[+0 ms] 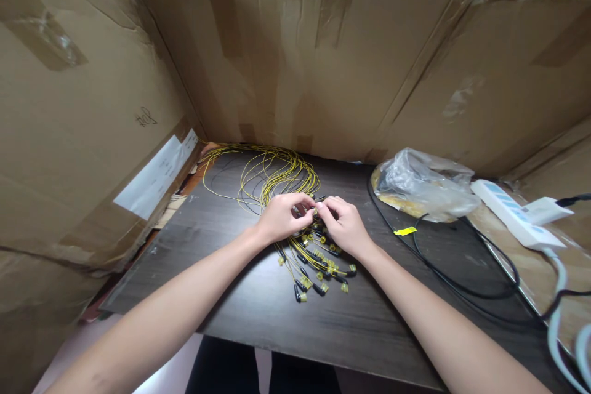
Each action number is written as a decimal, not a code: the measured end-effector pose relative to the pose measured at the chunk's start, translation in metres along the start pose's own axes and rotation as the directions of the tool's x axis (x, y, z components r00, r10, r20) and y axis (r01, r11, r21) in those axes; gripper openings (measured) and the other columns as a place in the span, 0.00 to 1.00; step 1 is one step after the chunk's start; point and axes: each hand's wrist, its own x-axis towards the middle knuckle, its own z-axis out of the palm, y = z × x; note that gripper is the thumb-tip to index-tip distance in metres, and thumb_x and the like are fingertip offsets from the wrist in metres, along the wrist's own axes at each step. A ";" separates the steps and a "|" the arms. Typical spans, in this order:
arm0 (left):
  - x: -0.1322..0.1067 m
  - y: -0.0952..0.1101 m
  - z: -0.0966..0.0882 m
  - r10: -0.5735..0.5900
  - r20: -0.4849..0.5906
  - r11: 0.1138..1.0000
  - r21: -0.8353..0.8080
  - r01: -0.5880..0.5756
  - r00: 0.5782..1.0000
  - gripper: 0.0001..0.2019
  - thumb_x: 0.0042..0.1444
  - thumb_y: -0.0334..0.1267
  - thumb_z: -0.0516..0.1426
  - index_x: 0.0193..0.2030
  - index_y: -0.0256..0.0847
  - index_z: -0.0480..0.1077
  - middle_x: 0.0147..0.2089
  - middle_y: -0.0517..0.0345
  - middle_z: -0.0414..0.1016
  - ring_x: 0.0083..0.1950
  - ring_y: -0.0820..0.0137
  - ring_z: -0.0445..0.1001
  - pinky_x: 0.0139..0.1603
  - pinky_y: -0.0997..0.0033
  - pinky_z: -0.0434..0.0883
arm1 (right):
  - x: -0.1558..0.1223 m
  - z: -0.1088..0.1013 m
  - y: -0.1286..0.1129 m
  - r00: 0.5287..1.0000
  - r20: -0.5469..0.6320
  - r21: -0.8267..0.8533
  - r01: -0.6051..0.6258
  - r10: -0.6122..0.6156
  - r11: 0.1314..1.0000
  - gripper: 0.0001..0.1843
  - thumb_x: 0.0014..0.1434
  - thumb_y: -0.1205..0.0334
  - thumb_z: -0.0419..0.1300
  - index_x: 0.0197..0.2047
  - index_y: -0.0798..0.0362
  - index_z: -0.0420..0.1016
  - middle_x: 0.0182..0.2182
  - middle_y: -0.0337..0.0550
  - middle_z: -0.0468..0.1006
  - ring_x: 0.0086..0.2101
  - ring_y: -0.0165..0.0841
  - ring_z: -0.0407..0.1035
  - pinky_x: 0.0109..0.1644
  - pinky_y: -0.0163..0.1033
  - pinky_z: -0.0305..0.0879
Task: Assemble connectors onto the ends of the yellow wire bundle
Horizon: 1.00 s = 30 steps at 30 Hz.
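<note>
Pinching mid-frame, left hand (287, 217) and right hand (342, 225) met over yellow-capped black connectors (318, 289); pinched piece hidden; light grip seemed best.

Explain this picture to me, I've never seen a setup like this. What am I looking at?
There's no machine here: these are a person's bare left hand and right hand, seen by a camera worn on their head. On the dark tabletop lies a bundle of thin yellow cables with black-and-yellow ends. The hands are close together over it; whatever the fingers hold is too small to make out. To the right are a clear plastic bag and a white power strip.
</note>
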 end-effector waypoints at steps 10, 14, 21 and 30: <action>0.000 0.000 -0.001 -0.006 -0.005 1.000 0.002 0.006 1.000 0.07 0.53 0.30 0.60 0.39 0.38 0.78 0.32 0.60 0.80 0.30 0.75 0.76 0.32 0.79 0.72 | 0.000 -0.002 -0.003 1.000 0.010 0.035 -0.028 0.027 0.999 0.17 0.67 0.58 0.53 0.26 0.51 0.68 0.24 0.40 0.71 0.29 0.33 0.65 0.35 0.38 0.59; 0.000 0.001 -0.002 -0.011 0.002 1.000 0.001 0.011 1.000 0.07 0.54 0.31 0.61 0.39 0.38 0.78 0.33 0.60 0.81 0.30 0.75 0.76 0.32 0.79 0.72 | 0.000 -0.002 -0.003 0.999 0.016 0.053 -0.038 0.038 0.998 0.13 0.65 0.60 0.55 0.29 0.52 0.72 0.26 0.41 0.73 0.30 0.34 0.66 0.35 0.38 0.60; 0.001 0.002 -0.005 -0.028 0.021 0.999 -0.034 0.028 0.999 0.06 0.57 0.36 0.62 0.39 0.38 0.79 0.32 0.60 0.81 0.29 0.75 0.77 0.32 0.79 0.73 | 0.000 -0.001 -0.003 0.998 -0.009 0.077 -0.063 0.064 0.995 0.11 0.64 0.60 0.56 0.30 0.52 0.72 0.27 0.40 0.72 0.28 0.32 0.64 0.33 0.38 0.59; 0.002 0.002 -0.004 -0.002 0.010 0.997 -0.072 0.002 1.000 0.08 0.58 0.36 0.62 0.41 0.38 0.81 0.33 0.57 0.82 0.30 0.74 0.77 0.32 0.78 0.73 | 0.001 -0.003 -0.003 1.000 0.023 0.042 -0.022 0.021 0.999 0.22 0.68 0.57 0.51 0.21 0.51 0.65 0.19 0.39 0.68 0.27 0.33 0.62 0.34 0.39 0.57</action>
